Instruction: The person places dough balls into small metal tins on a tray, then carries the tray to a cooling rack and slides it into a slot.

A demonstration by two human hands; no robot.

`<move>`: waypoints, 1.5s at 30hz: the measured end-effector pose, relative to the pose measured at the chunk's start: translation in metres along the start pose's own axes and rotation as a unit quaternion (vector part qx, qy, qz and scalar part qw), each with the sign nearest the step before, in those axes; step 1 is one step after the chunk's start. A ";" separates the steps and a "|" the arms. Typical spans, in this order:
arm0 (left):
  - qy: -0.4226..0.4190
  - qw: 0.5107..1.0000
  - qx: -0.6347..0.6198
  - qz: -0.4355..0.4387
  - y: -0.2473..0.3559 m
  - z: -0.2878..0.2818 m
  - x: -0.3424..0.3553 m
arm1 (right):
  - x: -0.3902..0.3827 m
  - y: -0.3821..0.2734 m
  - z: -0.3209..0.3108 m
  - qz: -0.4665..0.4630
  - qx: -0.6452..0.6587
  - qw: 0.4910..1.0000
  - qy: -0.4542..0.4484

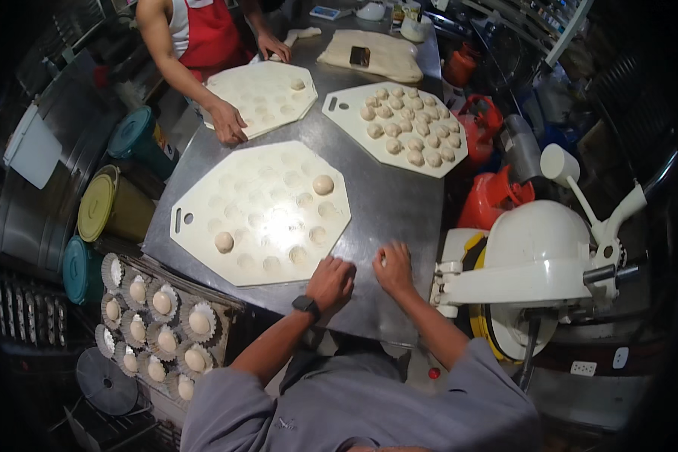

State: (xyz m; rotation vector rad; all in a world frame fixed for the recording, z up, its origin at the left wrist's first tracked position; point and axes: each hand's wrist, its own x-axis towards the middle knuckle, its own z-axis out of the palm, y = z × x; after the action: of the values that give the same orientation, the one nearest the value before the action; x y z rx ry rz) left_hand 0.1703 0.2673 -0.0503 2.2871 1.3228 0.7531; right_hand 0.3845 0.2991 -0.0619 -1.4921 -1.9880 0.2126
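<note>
My left hand, a dark watch on its wrist, is closed at the near edge of a cream board. Its curled fingers hide whatever is in them. A short way right, over the bare metal table, my right hand is curled round a small pale piece of dough, which partly shows. Rows of round hollows cover the board. One dough ball sits at its right side and another dough ball at its lower left. The other hollows I can see hold nothing.
Across the metal table, a co-worker's hands rest by another hollowed board. A third board carries many dough pieces. A large dough slab lies behind. A white mixer stands right; dough in paper cups lower left.
</note>
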 end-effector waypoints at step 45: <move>0.075 0.993 0.043 -0.085 -0.004 0.044 0.052 | 0.001 0.029 0.033 0.038 -0.015 0.998 -0.055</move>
State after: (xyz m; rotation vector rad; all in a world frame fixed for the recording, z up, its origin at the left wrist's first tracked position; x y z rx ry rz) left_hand 0.2166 0.3119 -0.0732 2.1825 1.6251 0.8374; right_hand 0.3889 0.3178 -0.1019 -1.6081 -2.0289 0.3040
